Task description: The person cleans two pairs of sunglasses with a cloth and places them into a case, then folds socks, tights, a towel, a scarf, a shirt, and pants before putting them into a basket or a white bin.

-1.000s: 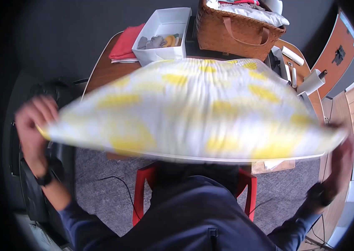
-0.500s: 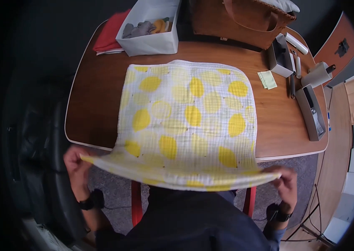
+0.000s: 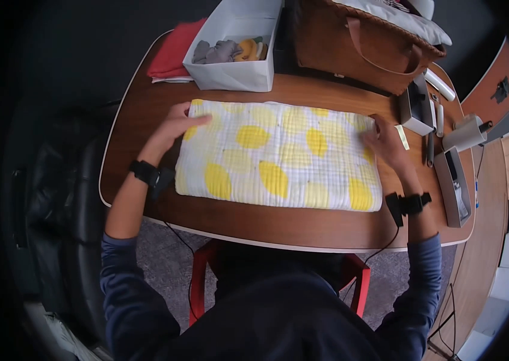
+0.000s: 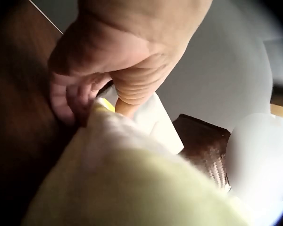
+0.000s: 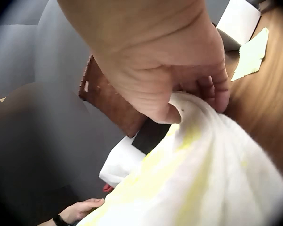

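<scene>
A white cloth with yellow lemons (image 3: 278, 156) lies folded over into a wide rectangle on the wooden table (image 3: 254, 225). At its far left corner, my left hand (image 3: 173, 127) pinches the edge; the left wrist view shows that hand (image 4: 122, 52) with the cloth (image 4: 132, 183) between thumb and curled fingers. My right hand (image 3: 387, 141) grips the far right corner. In the right wrist view, the thumb and fingers of this hand (image 5: 165, 70) hold the bunched cloth (image 5: 217, 165).
Behind the cloth stand a white bin (image 3: 230, 75) with small grey and yellow items and a brown basket (image 3: 351, 51). A red cloth (image 3: 176, 51) lies back left. Grey trays (image 3: 456, 192), a white roll (image 3: 465, 132) and a pale green note (image 3: 402, 137) are on the right.
Both hands have moved forward from the near table edge to the far side, carrying the cloth's near edge over, so the cloth is now doubled and shorter front to back.
</scene>
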`<state>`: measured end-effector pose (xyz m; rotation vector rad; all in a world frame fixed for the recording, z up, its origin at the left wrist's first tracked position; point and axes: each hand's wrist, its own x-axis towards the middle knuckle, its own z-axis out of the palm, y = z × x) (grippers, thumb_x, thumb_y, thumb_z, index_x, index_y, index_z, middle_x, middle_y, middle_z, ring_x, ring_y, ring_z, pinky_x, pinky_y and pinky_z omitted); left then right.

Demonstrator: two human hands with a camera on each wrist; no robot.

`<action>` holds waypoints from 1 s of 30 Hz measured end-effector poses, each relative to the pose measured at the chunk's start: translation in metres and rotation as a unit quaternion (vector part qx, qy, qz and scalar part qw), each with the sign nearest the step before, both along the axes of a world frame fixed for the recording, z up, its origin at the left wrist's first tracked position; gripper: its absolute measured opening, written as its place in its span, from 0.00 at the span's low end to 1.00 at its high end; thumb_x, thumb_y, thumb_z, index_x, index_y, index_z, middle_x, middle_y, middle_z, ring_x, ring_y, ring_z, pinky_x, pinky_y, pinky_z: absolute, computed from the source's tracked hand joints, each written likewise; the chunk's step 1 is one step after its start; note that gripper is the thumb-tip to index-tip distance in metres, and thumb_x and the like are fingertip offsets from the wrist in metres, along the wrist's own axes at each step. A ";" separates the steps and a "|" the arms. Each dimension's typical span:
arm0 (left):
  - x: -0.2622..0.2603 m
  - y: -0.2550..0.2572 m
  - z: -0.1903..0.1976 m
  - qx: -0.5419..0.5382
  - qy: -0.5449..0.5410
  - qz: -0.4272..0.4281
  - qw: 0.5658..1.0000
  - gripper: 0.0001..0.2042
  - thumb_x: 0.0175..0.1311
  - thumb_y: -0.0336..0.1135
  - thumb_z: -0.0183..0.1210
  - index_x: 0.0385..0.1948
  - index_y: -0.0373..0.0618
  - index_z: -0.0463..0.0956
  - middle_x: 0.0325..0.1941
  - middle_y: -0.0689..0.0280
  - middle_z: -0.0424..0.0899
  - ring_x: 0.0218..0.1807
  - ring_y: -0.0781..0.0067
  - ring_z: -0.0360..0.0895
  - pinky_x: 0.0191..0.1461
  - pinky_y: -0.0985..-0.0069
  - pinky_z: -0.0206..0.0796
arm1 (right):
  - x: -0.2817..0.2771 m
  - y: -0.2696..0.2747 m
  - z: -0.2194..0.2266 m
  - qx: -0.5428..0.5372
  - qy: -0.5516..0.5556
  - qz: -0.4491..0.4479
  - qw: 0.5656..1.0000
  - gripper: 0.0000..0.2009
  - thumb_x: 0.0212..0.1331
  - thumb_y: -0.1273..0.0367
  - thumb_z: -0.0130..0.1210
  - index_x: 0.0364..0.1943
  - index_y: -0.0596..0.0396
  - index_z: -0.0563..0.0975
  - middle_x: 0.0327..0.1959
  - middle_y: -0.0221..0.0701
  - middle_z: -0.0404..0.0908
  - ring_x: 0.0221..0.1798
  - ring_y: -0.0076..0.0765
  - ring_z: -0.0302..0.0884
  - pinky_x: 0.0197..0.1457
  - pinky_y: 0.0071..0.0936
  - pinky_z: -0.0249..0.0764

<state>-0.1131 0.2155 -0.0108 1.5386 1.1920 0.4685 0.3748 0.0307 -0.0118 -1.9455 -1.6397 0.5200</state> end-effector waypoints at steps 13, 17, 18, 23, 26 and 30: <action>-0.030 -0.125 0.010 0.652 0.105 -0.204 0.723 0.10 0.50 0.24 0.65 0.34 0.41 0.76 0.43 0.60 0.82 0.45 0.54 0.81 0.49 0.57 0.77 | -0.061 -0.105 0.003 0.023 -0.042 -0.012 0.999 0.15 0.50 0.81 0.58 0.45 0.63 0.76 0.40 0.48 0.79 0.42 0.60 0.79 0.44 0.47 0.75; -0.034 -0.129 0.008 0.563 0.038 -0.138 0.814 0.09 0.53 0.23 0.65 0.33 0.41 0.74 0.46 0.56 0.82 0.48 0.52 0.83 0.51 0.59 0.77 | -0.070 -0.116 0.003 0.053 -0.090 0.001 0.994 0.15 0.47 0.82 0.59 0.42 0.62 0.74 0.39 0.46 0.77 0.44 0.61 0.77 0.45 0.48 0.74; -0.032 -0.129 0.009 0.520 0.018 -0.118 0.846 0.09 0.54 0.23 0.65 0.33 0.41 0.73 0.47 0.56 0.82 0.49 0.52 0.83 0.51 0.60 0.77 | -0.071 -0.115 0.004 0.066 -0.105 0.007 0.992 0.15 0.47 0.82 0.59 0.42 0.62 0.74 0.39 0.46 0.77 0.44 0.61 0.77 0.45 0.49 0.74; -0.015 -0.117 0.003 0.331 -0.057 0.095 0.937 0.14 0.59 0.25 0.67 0.41 0.43 0.70 0.46 0.60 0.83 0.48 0.71 0.81 0.54 0.75 0.72 | -0.073 -0.108 0.013 0.062 -0.187 0.049 0.979 0.16 0.48 0.82 0.59 0.44 0.61 0.75 0.39 0.45 0.78 0.41 0.56 0.78 0.44 0.45 0.75; -0.032 -0.093 -0.005 0.239 0.059 0.101 0.964 0.19 0.60 0.26 0.69 0.50 0.41 0.71 0.45 0.65 0.82 0.46 0.77 0.78 0.50 0.79 0.70 | -0.068 -0.103 0.023 -0.012 -0.039 -0.003 0.999 0.18 0.52 0.82 0.58 0.49 0.61 0.76 0.36 0.45 0.79 0.37 0.46 0.78 0.43 0.38 0.74; -0.035 -0.091 0.006 0.074 0.004 0.089 0.993 0.18 0.59 0.24 0.70 0.49 0.39 0.74 0.40 0.68 0.81 0.41 0.81 0.76 0.46 0.80 0.69 | -0.051 -0.100 0.017 0.015 0.015 0.005 1.000 0.18 0.58 0.80 0.56 0.54 0.61 0.77 0.34 0.41 0.82 0.33 0.33 0.77 0.43 0.29 0.73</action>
